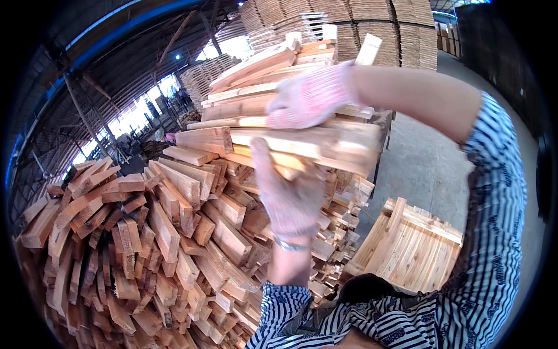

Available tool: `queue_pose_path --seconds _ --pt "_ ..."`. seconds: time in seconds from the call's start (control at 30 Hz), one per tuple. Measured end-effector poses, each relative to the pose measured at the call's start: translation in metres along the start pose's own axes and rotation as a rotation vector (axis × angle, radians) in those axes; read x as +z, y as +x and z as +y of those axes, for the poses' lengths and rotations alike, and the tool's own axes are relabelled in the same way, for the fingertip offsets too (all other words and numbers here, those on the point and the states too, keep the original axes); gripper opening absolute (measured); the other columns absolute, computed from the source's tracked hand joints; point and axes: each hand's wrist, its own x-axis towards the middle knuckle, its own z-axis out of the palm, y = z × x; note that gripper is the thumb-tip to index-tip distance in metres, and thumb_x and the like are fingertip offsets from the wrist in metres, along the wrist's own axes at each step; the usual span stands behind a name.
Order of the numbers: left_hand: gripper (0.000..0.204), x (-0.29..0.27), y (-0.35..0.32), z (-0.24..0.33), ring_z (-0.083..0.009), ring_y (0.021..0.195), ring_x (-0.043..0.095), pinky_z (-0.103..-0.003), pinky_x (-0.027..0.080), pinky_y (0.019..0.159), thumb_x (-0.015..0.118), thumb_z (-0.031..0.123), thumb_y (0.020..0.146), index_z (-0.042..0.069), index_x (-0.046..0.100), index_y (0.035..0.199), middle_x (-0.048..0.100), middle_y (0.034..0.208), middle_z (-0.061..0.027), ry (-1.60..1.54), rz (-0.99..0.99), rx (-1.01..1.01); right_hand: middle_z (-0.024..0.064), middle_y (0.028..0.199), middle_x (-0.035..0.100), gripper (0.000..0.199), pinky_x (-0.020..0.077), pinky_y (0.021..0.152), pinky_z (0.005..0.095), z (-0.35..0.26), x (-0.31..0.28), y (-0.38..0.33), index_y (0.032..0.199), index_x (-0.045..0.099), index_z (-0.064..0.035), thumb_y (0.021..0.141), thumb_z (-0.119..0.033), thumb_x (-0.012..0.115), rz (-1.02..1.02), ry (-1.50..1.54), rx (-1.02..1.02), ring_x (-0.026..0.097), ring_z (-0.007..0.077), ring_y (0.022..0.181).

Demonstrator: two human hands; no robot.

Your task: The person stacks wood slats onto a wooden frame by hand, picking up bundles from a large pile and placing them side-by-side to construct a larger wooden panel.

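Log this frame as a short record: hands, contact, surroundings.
right_hand: right hand in pinkish-white knit glove, over the top of pale rectangular wooden planks
left_hand: left hand in pale knit glove, below, thumb up against them
grip: unclear, motion blur
left_wrist: silvery band
pile: large jumbled heap of brown sawn wood pieces, left and below
right_side: pale slatted wooden structure, grey floor
background: tall brown slatted wooden stacks

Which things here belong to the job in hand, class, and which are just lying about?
Job in hand: left hand; right hand; boards between them; probably the loose wood pile.

Apparently just around: slatted wood stack, lower right; tall stacks behind.
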Motion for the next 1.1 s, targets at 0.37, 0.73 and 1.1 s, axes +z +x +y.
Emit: queue_pose_path --seconds 0.37,0.73,1.1 --pt "0.074 -0.028 0.002 0.019 -0.0307 0.139 0.045 -0.046 0.038 0.117 0.066 0.035 0.098 0.009 0.030 0.157 0.038 0.156 -0.0159 0.994 -0.069 0.561 0.0088 0.161 0.040 0.081 0.0328 0.119 0.0411 0.053 0.033 -0.001 0.156 0.041 -0.0210 0.095 -0.073 0.046 -0.019 0.597 0.049 0.038 0.0309 0.147" --pt "0.069 -0.034 -0.047 -0.025 -0.0357 0.139 0.048 -0.045 0.044 0.113 0.068 0.033 0.096 0.005 0.040 0.152 0.047 0.149 -0.0236 1.020 -0.508 0.477 0.0291 0.145 0.050 0.100 0.0399 0.114 0.0475 0.021 0.029 -0.107 0.153 0.037 0.0000 0.089 -0.075 0.055 -0.063 0.777 0.196 0.051 0.0374 0.135" --pt "0.058 -0.043 -0.115 -0.139 -0.0193 0.114 0.062 -0.030 0.058 0.092 0.079 0.000 0.083 0.001 0.053 0.135 0.061 0.128 -0.0119 0.438 0.115 -0.400 0.0309 0.131 0.060 0.116 0.0511 0.103 0.0415 -0.023 0.142 -0.188 0.159 0.017 -0.0019 0.077 -0.050 0.083 0.206 0.648 0.390 0.064 0.0385 0.119"
